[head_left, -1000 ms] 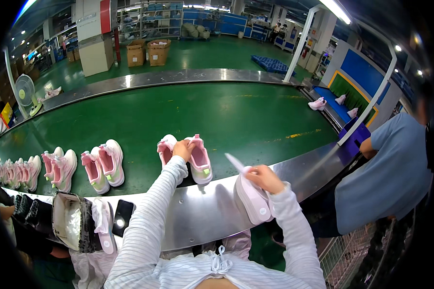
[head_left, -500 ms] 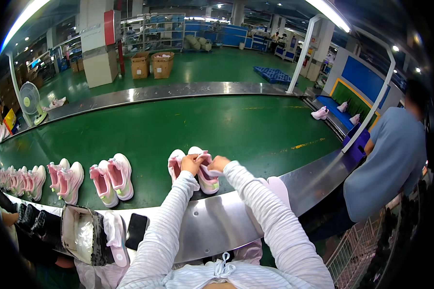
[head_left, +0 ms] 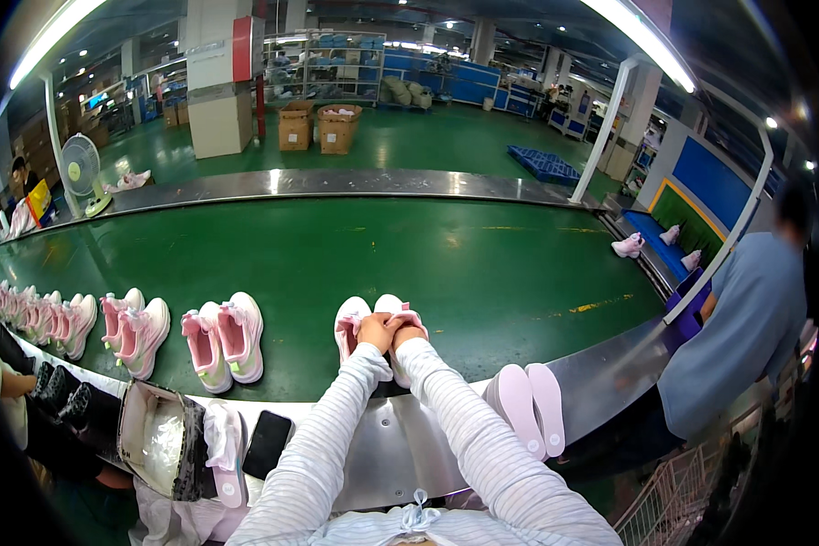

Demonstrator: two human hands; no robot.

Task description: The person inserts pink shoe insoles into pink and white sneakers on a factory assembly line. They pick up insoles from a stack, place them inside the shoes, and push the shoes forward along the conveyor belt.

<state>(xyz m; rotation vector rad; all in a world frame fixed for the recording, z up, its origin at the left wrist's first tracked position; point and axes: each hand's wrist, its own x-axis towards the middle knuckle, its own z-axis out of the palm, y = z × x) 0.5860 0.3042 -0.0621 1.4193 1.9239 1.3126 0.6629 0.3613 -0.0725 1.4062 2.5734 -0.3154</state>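
Passing, from the left, a pair of pink-and-white running shoes (head_left: 223,341) at eight o'clock and a black smartphone (head_left: 267,444) at seven, then coming to the left running shoe (head_left: 349,314) near six, on the green conveyor belt (head_left: 373,246). Curling the left hand (head_left: 374,331) narrowly at the collar of the right running shoe (head_left: 389,306), close beside its mate. Judging by posture, probably working on the lining or insole inside that opening; likely calling next for spreading the collar and pressing toward the toe. Pointing toe-first away to twelve, leaning slightly to eleven, and running lengthwise back to a heel at six. Bunching the right hand (head_left: 409,335) at the same opening, against the left; not managing to tell what either is gripping. Lying untouched at half past four: pale pink insoles (head_left: 546,409).
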